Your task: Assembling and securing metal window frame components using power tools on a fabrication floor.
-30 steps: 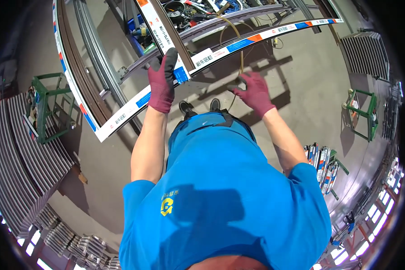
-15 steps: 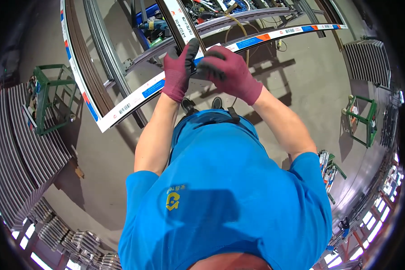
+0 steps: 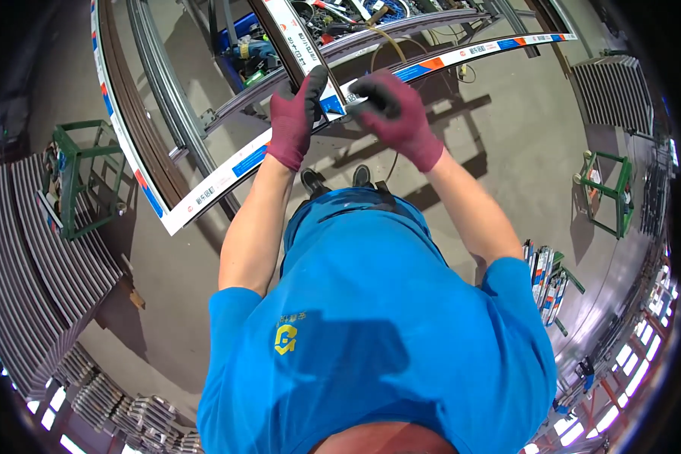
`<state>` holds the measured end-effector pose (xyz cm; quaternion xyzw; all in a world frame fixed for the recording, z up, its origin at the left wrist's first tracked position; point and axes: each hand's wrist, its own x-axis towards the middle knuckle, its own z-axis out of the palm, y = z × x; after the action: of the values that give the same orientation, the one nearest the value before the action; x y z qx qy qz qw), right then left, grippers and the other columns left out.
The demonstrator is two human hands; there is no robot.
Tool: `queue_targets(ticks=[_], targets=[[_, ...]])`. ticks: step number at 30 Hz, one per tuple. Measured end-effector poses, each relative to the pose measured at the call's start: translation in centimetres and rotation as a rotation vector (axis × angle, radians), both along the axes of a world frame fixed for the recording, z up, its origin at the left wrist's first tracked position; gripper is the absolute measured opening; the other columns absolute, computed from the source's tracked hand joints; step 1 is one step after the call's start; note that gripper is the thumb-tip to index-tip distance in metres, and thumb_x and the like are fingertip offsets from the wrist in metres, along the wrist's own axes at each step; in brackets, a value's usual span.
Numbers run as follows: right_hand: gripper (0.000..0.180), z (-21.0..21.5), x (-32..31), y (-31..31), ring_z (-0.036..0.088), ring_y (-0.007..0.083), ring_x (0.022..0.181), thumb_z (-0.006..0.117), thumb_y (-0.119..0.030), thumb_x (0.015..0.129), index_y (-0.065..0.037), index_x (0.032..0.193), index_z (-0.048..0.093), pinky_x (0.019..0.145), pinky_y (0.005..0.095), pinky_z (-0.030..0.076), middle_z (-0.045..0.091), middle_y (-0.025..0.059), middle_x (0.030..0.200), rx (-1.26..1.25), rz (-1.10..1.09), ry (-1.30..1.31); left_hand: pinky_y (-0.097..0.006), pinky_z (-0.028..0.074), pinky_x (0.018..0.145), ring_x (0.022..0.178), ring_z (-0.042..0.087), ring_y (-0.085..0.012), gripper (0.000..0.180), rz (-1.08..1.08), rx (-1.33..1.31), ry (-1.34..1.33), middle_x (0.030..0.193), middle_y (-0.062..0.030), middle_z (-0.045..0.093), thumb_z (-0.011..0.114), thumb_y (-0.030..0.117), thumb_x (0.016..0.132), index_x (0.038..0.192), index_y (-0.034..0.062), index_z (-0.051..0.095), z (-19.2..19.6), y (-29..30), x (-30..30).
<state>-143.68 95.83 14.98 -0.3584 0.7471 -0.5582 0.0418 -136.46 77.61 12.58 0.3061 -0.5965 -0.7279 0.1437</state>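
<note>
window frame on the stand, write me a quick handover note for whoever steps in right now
Left hand: gloved, fingers flat against the cross bar of the window frame where it meets the near rail.
Right hand: gloved, fingers curled just right of that joint; whether it holds anything cannot be told.
Frame lies flat on the stand, protective film on its rails. Tools sit on the bench beyond.
Done: frame is assembled into shape.
Left: whatever is in hand at the joint; film not removed.

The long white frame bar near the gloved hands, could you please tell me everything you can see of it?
The long white frame bar looks like a profile wrapped in white protective film with blue and orange printed patches. It runs across the picture from lower left to upper right, joining other bars into a frame raised above the concrete floor. The left hand rests on it; the right hand hovers close.
</note>
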Motion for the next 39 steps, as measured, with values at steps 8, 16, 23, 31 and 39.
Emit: queue_targets(ticks=[8, 16, 23, 31, 39], targets=[[0.02, -1.7, -0.5, 0.1, 0.066, 0.0339, 0.085, 0.077, -0.022, 0.092, -0.007, 0.105, 0.071, 0.073, 0.0411, 0.056, 0.063, 0.0133, 0.101, 0.113, 0.06, 0.053, -0.03, 0.041, 0.049, 0.053, 0.054, -0.0116, 0.042, -0.057, 0.084, -0.022, 0.066, -0.0018, 0.059, 0.083, 0.041, 0.092, 0.094, 0.0008, 0.071, -1.6, 1.1, -2.8], [0.037, -2.7, -10.4, 2.2, 0.07, 0.0312, 0.08, 0.059, -0.035, 0.108, -0.001, 0.114, 0.072, 0.071, 0.0411, 0.053, 0.072, 0.0145, 0.085, 0.117, -0.433, -0.094, -0.029, 0.043, 0.053, 0.054, 0.056, -0.0131, 0.042, -0.129, 0.031, -0.118, 0.065, -0.0042, 0.061, 0.083, 0.043, 0.091, 0.093, 0.0024, 0.072, -1.5, 1.7, -5.9], [0.032, -11.9, -6.4, 11.6, 0.062, 0.0143, 0.073, 0.059, -0.029, 0.106, 0.0, 0.109, 0.072, 0.068, 0.0331, 0.049, 0.068, 0.0079, 0.082, -0.004, -0.308, -0.31, -0.029, 0.05, 0.058, 0.059, 0.061, -0.0144, 0.045, -0.225, 0.033, -0.209, 0.072, -0.005, 0.066, 0.088, 0.042, 0.087, 0.096, 0.0004, 0.073, -2.4, 1.5, -10.1], [0.033, -19.7, 7.1, 20.0, 0.058, 0.0133, 0.065, 0.059, -0.031, 0.107, -0.001, 0.104, 0.073, 0.058, 0.0327, 0.047, 0.068, 0.0058, 0.079, 0.325, -0.577, -0.806, -0.026, 0.05, 0.058, 0.064, 0.065, -0.0123, 0.038, -0.366, 0.101, -0.245, 0.077, -0.0043, 0.07, 0.081, 0.042, 0.094, 0.1, 0.0054, 0.073, -8.3, -1.2, -12.8], [0.037, -20.2, 9.1, 18.7, 0.058, 0.013, 0.065, 0.055, -0.038, 0.109, -0.004, 0.106, 0.068, 0.058, 0.0302, 0.048, 0.065, 0.0045, 0.086, 0.339, -0.692, -1.087, -0.034, 0.061, 0.08, 0.096, 0.073, -0.0195, 0.039, -0.455, 0.386, -0.144, 0.113, -0.0124, 0.074, 0.081, 0.014, 0.093, 0.124, -0.0032, 0.065, -10.6, -2.4, -11.4]])
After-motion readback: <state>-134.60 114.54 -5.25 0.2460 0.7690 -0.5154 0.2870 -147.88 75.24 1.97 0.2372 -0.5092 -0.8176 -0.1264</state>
